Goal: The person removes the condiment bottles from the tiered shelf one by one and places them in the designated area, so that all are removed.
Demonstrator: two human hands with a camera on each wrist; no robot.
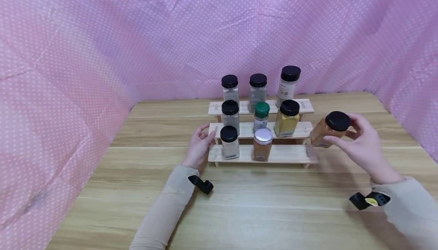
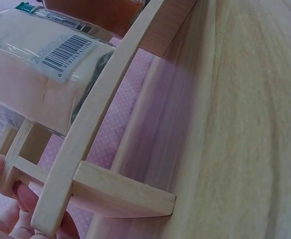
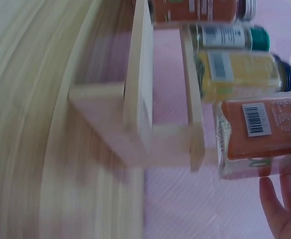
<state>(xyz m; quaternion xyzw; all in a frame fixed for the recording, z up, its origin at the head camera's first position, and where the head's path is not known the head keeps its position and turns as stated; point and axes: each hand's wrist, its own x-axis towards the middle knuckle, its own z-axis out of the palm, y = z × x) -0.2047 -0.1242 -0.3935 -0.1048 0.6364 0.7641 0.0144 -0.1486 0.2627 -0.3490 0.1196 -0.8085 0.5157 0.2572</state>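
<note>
In the head view a pale wooden three-step spice rack [image 1: 287,154] stands on the table. My left hand [image 1: 198,145] grips its left end at the middle step; in the left wrist view the fingers [image 2: 28,196] curl around the wooden end. My right hand [image 1: 364,147] holds a spice jar [image 1: 323,133] of orange-red powder with a black lid, tilted, just off the rack's right end. The right wrist view shows this jar [image 3: 269,132] with its barcode label, base toward the rack. On the lowest step are a white-powder jar [image 1: 230,147] and a silver-lidded jar [image 1: 262,147].
The middle step bears a black-lidded jar [image 1: 231,121], a small green-lidded jar [image 1: 261,119] and a yellow-powder jar [image 1: 286,122]. Three black-lidded jars, one a taller jar [image 1: 286,90], line the top step. A pink dotted cloth [image 1: 191,45] hangs behind the wooden table [image 1: 253,212].
</note>
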